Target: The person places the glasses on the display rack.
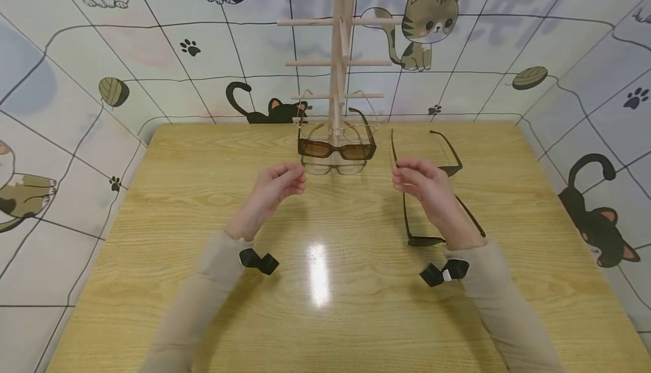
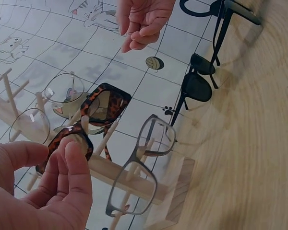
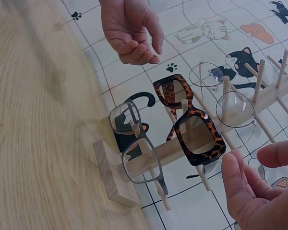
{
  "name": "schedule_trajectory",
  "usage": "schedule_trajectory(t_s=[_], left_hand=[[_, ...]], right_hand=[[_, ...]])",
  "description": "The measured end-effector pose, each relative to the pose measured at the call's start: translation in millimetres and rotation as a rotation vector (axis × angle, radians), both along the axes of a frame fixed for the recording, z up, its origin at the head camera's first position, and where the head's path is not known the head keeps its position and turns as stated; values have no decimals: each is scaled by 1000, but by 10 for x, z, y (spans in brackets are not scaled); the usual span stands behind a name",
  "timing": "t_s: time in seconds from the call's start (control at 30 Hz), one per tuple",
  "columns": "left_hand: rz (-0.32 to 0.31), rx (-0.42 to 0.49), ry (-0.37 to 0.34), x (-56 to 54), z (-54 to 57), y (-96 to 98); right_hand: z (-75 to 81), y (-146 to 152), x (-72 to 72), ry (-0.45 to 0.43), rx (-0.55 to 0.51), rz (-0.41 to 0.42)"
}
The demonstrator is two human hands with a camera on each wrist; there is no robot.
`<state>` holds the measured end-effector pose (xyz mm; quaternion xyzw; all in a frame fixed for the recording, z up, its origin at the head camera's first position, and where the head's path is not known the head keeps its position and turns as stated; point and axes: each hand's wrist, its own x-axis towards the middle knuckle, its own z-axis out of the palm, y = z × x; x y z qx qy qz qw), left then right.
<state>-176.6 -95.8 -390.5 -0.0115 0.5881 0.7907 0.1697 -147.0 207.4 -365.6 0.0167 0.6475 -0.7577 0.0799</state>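
Tortoiseshell sunglasses hang on a wooden peg rack, between round wire-rimmed glasses above and grey-framed clear glasses below. My left hand hovers left of the sunglasses, fingers loosely bent and holding nothing. In the left wrist view its fingers overlap the tortoiseshell frame; contact cannot be told. On the other side, my right hand is raised with relaxed fingers. The right wrist view shows a gap between its thumb and fingers, with nothing held.
Two pairs of black sunglasses lie on the wooden table at the right: a nearer pair and a farther pair, both partly hidden by my right hand and forearm. A cat-patterned backdrop surrounds the table's back and sides.
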Motion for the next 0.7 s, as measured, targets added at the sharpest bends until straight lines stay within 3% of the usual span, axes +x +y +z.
schedule_trajectory(t_s=[0.27, 0.7], left_hand=[[-30, 21, -33, 56, -112, 106], [-84, 19, -25, 51, -132, 331]], right_hand=[[-94, 104, 117, 9, 7, -4], [-184, 375, 258, 32, -56, -33]])
